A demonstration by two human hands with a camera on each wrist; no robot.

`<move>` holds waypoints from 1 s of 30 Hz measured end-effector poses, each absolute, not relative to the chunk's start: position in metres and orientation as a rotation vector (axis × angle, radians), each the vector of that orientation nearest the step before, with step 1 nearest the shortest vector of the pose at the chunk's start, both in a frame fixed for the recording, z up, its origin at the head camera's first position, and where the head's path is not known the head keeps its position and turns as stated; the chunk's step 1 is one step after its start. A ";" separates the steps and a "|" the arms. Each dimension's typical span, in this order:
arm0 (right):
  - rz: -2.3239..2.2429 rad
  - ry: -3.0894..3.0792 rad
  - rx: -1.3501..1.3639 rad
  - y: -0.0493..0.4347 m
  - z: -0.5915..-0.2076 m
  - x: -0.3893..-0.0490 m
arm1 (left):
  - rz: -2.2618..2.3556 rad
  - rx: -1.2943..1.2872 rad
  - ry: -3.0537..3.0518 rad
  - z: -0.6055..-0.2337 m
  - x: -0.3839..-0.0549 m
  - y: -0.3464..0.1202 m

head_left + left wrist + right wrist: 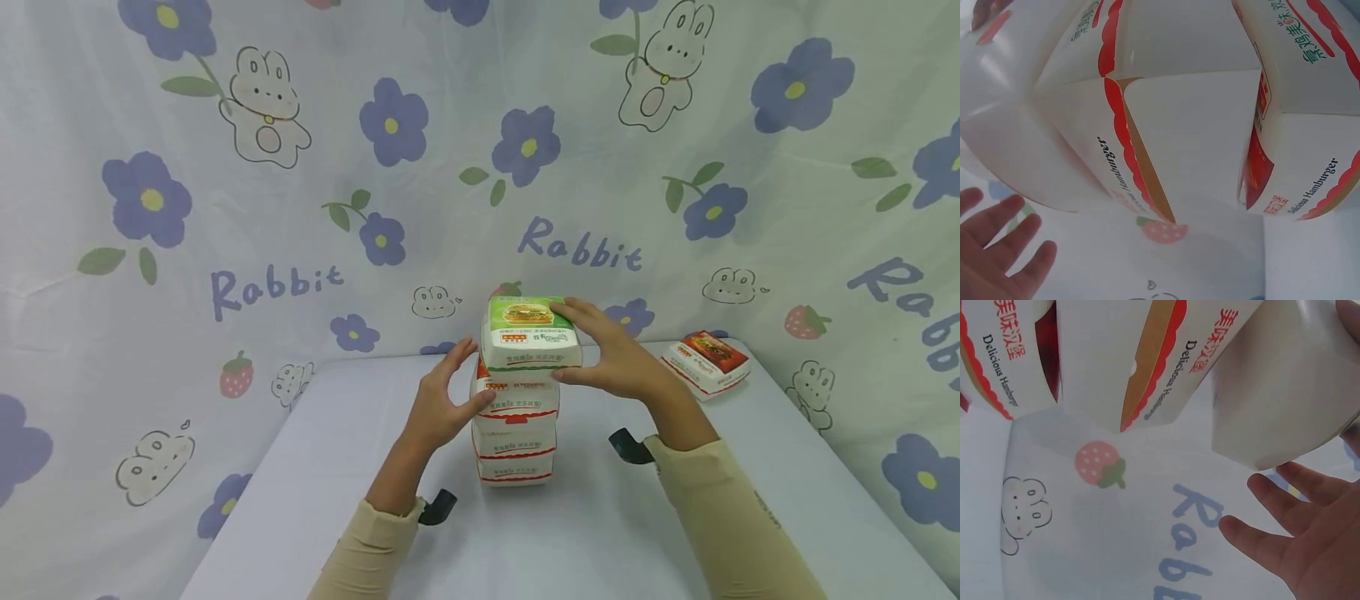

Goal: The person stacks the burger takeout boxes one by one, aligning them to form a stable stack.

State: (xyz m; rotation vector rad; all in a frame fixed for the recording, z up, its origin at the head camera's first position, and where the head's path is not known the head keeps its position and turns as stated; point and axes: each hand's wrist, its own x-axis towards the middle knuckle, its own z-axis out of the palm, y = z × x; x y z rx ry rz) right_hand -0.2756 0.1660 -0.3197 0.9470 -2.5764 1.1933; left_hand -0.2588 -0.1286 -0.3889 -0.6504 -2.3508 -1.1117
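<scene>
A green-topped hamburger box sits at the top of a stack, held at its right side by my right hand, thumb low on the front and fingers over the top. Below it are two white hamburger boxes with red scalloped edges, an upper one and a lower one. Whether the green box bears fully on the upper one I cannot tell. My left hand is at the stack's left, thumb in front of the upper box; its spread fingers show apart from the boxes in the left wrist view.
Another hamburger box with a red top lies at the table's back right. The stack stands on a white-covered table. Behind it hangs a curtain printed with rabbits and flowers. Black wrist mounts stick out from both sleeves.
</scene>
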 end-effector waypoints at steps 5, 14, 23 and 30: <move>1.175 -2.551 0.990 0.161 -0.322 -0.276 | -1.117 -0.663 -2.339 -0.387 -0.259 -0.128; 1.124 -2.557 1.033 0.158 -0.322 -0.275 | -1.128 -0.701 -2.322 -0.386 -0.259 -0.128; 1.039 -2.598 1.035 0.156 -0.319 -0.270 | -1.143 -0.684 -2.326 -0.387 -0.256 -0.130; 1.028 -2.605 1.030 0.155 -0.317 -0.267 | -1.121 -0.704 -2.325 -0.386 -0.255 -0.131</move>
